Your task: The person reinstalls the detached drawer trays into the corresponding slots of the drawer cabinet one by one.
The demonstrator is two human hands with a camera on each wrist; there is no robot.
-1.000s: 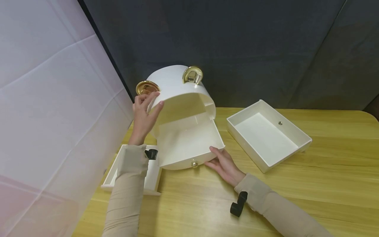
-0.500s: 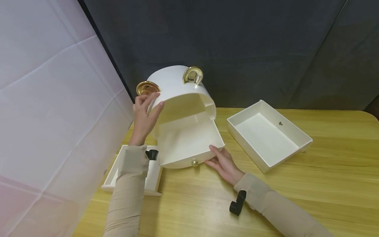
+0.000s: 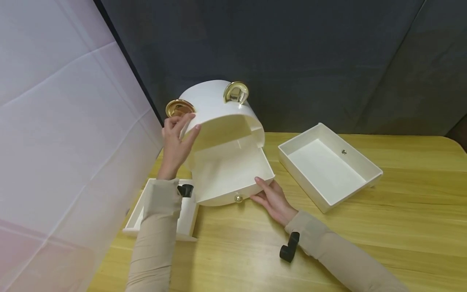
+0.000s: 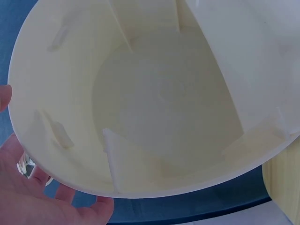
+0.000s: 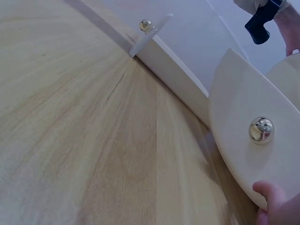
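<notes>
**Both hands on the round cabinet**

I see the round white cabinet (image 3: 219,121) tilted up at the back left of the wooden surface (image 3: 365,243). My left hand (image 3: 176,140) grips its left rim, fingers curled over the edge. My right hand (image 3: 271,198) has relaxed fingers against the right front corner of the drawer (image 3: 230,178) sitting in the cabinet. A second drawer (image 3: 328,168) lies right of the cabinet, a third (image 3: 189,219) just below its left side.

A shallow rectangular white plastic drawer (image 3: 330,167) lies on the yellow wooden table (image 3: 401,227), right of the right hand. Behind hangs a dark grey cloth backdrop (image 3: 310,56).
</notes>
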